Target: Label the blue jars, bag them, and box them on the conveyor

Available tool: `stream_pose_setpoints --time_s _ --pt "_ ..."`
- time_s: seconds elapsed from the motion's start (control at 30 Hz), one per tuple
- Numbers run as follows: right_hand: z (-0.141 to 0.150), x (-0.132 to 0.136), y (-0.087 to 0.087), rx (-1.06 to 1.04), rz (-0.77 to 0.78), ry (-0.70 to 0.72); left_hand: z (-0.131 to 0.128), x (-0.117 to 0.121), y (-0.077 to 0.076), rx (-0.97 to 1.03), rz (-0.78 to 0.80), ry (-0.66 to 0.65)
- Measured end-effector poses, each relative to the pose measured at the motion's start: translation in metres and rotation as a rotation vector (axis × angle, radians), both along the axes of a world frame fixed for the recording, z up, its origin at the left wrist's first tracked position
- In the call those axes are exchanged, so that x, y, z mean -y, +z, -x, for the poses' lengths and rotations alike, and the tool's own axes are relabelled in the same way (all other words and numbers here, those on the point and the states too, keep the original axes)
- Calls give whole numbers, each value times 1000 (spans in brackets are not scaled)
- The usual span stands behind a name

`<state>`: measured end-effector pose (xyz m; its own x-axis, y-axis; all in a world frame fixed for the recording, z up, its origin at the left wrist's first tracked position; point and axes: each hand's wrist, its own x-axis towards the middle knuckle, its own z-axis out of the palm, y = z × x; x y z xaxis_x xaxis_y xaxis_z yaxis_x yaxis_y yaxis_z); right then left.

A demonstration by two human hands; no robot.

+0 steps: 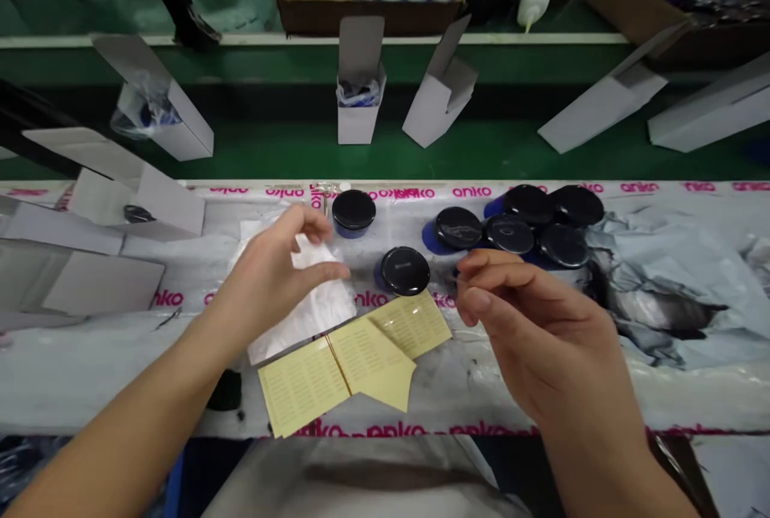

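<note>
My left hand (280, 265) hovers over a white paper sheet (318, 313), its thumb and fingers apart with nothing between them. Just beyond its fingertips stands a round blue container with a black lid (354, 210). Another black-lidded container (405, 270) sits between my hands, beside yellow sheets of small printed labels (354, 362). My right hand (535, 333) is raised on the right, fingers curled toward the thumb in a pinch; anything held there is too small or hidden to make out. Several black-lidded containers (458, 228) cluster just behind it.
White open boxes (141, 197) stand at the left, and more (359, 113) stand on the green surface behind. A cardboard tray (370, 17) with several blue-and-silver round pieces is on the back shelf, near a white squeeze bottle (535, 1). Crumpled grey plastic (679, 261) lies right.
</note>
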<state>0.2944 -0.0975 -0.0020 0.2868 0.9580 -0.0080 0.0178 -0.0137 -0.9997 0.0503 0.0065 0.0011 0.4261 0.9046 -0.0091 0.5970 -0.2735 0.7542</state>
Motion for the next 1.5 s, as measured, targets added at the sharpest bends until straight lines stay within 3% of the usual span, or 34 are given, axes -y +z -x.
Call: stream_pose_setpoints --time_s 0.07,0.17,0.3,0.53,0.9,1.5 --pt "-1 -14 4 5 -7 18 -7 -19 -11 18 -58 37" --pt "4 -33 7 -6 -33 64 -23 -40 -32 31 -19 10" --pt "13 -52 7 23 -50 116 -34 -46 -46 74 -20 -9" --pt "25 -67 14 100 24 223 -29 -24 -40 268 -355 -25" --pt "33 -78 23 259 22 339 -29 -24 -41 473 -387 -93" --pt "41 -74 22 377 -55 264 -29 -23 -41 497 -411 -97"
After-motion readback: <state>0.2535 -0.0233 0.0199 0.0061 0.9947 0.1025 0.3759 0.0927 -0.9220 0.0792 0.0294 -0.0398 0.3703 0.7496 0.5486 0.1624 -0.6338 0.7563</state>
